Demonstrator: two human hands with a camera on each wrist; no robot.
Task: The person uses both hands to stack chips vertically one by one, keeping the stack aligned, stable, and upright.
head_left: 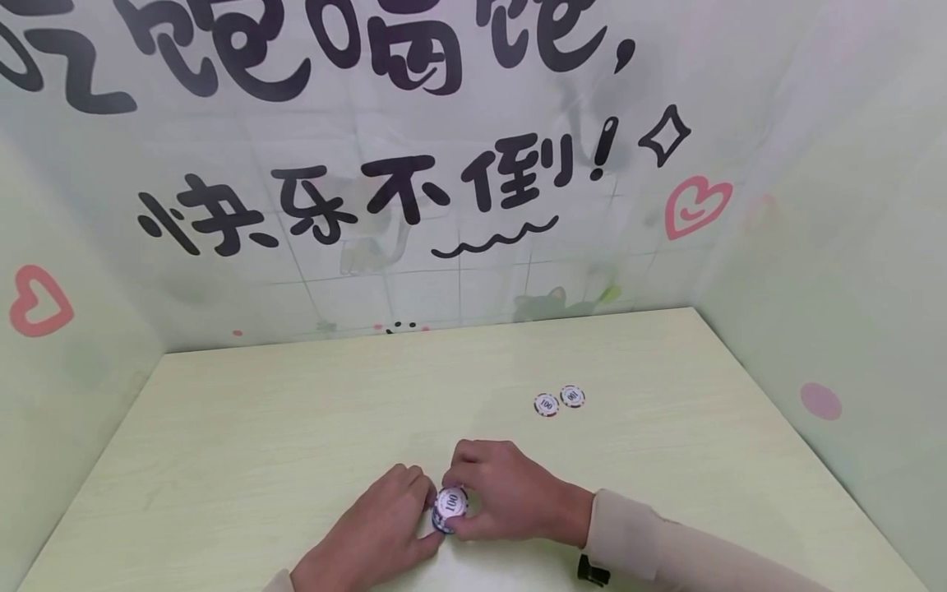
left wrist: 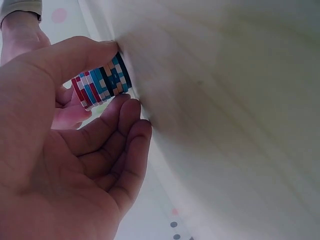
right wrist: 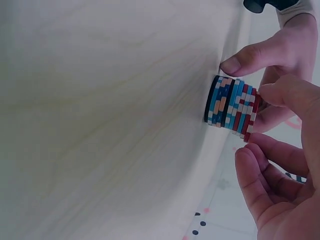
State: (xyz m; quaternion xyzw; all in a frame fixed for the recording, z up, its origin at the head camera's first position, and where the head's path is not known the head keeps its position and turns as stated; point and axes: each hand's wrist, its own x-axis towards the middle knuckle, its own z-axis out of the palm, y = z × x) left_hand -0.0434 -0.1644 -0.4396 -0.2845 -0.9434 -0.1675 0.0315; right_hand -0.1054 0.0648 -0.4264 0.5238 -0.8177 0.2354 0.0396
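Note:
A stack of poker chips (head_left: pixel 450 503) stands on the table with a white "100" chip face on top. Its lower chips (right wrist: pixel 218 101) show blue and black edges, its upper ones red and white. My right hand (head_left: pixel 510 492) pinches the upper chips between thumb and fingers. Around the base, my left hand (head_left: pixel 377 526) holds the stack, its thumb (left wrist: pixel 102 52) on one side and its fingertips on the other. Farther back on the right lie two flat chips, one "100" chip (head_left: pixel 547 404) and another chip (head_left: pixel 573 396) beside it.
The pale wooden table (head_left: pixel 296 411) is enclosed by printed fabric walls (head_left: pixel 473 279) at the back and both sides. A black object (head_left: pixel 593 570) shows below the right sleeve (head_left: pixel 629 534).

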